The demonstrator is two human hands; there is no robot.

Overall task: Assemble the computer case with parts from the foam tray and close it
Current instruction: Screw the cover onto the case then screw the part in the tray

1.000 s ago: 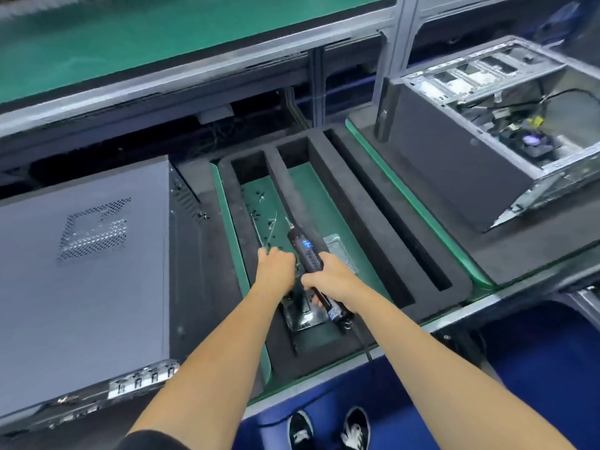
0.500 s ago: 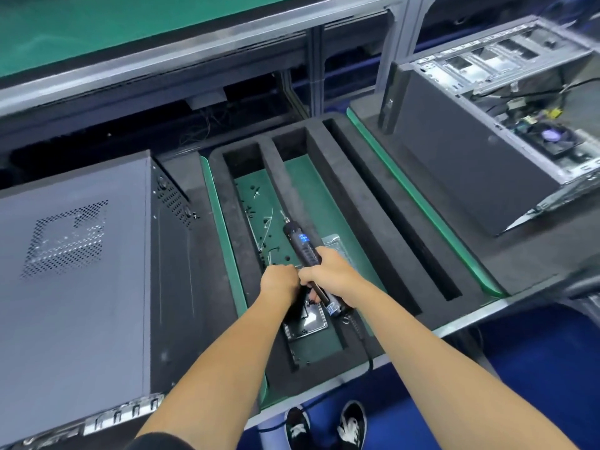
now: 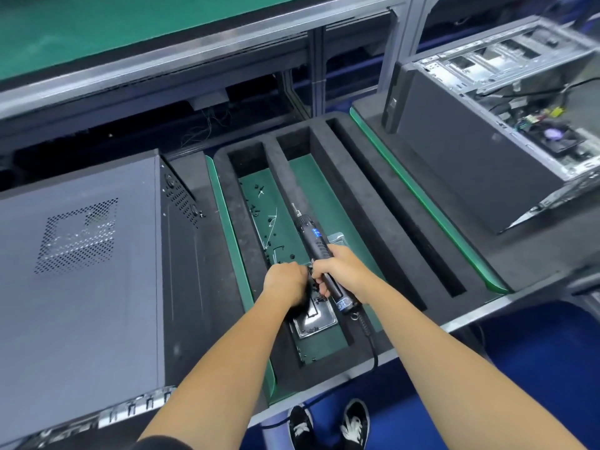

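1. Grey sheet-metal computer case with a perforated vent panel [image 3: 81,271] lies on its side at the person's left, side panel on, well apart from both hands; a second, open silver-framed case with exposed fan and wiring [image 3: 506,125] sits far right.
2. Black foam tray with long green-floored slots [image 3: 367,203] lies between the two cases; both hands work over its left slot.
3. Left hand [image 3: 285,282] is curled into a fist over the small shiny metal dish [image 3: 315,321]. Judged to be picking screws, but what it holds cannot be told; fingertips hidden.
4. Right hand [image 3: 341,271] is wrapped firmly round the black corded electric screwdriver with a blue display [image 3: 316,241], bit pointing away from the person, along the slot.
5. Risk: small screws slip from the fist and drop into the loose black screws and white ties scattered in the slot [image 3: 266,219], costing a search.
6. Risk: hands touching, crowded; the driver barrel could knock the dish and spill it.
7. Risk: the cord [image 3: 370,339] trailing over the tray's near edge could snag when the driver swings toward a case.
8. Risk: the trigger squeezed by accident, the bit spinning near foam.
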